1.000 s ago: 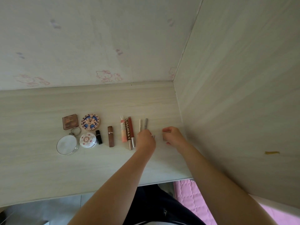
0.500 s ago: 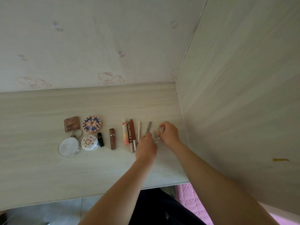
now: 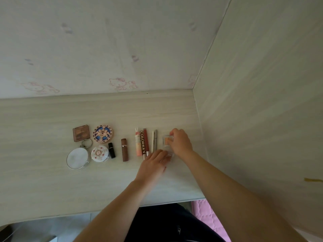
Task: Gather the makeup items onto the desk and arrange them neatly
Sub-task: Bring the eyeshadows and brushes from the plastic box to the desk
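Observation:
Makeup lies in a row on the pale wooden desk (image 3: pixel 52 186): a brown square palette (image 3: pixel 80 133), a patterned round compact (image 3: pixel 102 133), a round mirror (image 3: pixel 77 158), a white round compact (image 3: pixel 100 153), a black lipstick (image 3: pixel 111 150), a brown lipstick (image 3: pixel 124 152), a pink tube (image 3: pixel 138 143), a COLORKEY tube (image 3: pixel 142 144) and two thin pens (image 3: pixel 154 141). At the row's right end my right hand (image 3: pixel 180 143) grips a small clear square case (image 3: pixel 168 140). My left hand (image 3: pixel 154 164) rests on the desk just below, fingertips touching another clear case (image 3: pixel 170 155).
A wooden side panel (image 3: pixel 262 119) rises along the desk's right edge, close to my right hand. Wallpaper with cartoon cats backs the desk. Pink bedding (image 3: pixel 208 217) and my dark clothing show below the front edge.
My right hand moved left and up with the clear case to the row's end. My left hand slid down and right off the pens, which now lie straight.

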`<state>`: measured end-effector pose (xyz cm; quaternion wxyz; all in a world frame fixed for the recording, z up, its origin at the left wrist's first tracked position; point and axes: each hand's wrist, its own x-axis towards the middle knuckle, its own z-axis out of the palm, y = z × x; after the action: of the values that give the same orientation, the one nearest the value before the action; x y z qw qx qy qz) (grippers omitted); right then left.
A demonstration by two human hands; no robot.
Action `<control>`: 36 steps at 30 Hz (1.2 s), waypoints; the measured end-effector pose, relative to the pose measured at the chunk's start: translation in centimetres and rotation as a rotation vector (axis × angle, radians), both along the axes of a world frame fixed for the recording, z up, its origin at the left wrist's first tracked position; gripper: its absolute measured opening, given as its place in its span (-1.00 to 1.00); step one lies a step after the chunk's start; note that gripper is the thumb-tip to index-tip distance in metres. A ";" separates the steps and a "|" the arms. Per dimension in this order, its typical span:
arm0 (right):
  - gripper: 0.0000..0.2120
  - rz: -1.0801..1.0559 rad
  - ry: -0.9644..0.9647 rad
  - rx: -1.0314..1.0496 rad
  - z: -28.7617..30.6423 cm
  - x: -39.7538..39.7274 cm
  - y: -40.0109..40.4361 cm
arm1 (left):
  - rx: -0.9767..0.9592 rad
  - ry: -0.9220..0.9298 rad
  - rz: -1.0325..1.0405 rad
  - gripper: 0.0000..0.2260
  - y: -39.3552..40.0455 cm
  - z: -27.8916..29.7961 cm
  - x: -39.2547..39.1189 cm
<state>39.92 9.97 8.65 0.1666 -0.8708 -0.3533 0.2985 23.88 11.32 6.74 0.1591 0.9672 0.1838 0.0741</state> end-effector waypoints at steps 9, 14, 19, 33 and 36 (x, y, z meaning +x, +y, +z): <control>-0.64 0.029 -0.025 0.004 1.1 -0.4 -0.3 | 0.079 0.096 0.148 -0.66 0.3 1.0 0.5; -0.61 -0.009 -0.060 -0.045 1.9 -0.7 -2.9 | 0.010 0.148 0.111 -0.56 0.4 2.0 -0.2; -0.62 -0.087 -0.069 -0.078 2.8 -3.1 -5.9 | -0.038 0.144 0.045 -0.54 0.8 3.4 -1.6; -0.62 -0.355 -0.239 -0.076 4.8 -15.9 -16.7 | -0.095 0.103 -0.271 -0.64 -1.7 4.2 -6.0; -0.65 -0.417 -0.305 -0.064 4.6 -18.8 -19.5 | -0.084 0.111 -0.371 -0.62 -3.1 4.2 -7.3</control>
<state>21.10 -9.52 13.23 0.1415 -0.9646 -0.1775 0.1340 16.61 8.25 10.91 0.2000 0.9795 0.0140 -0.0178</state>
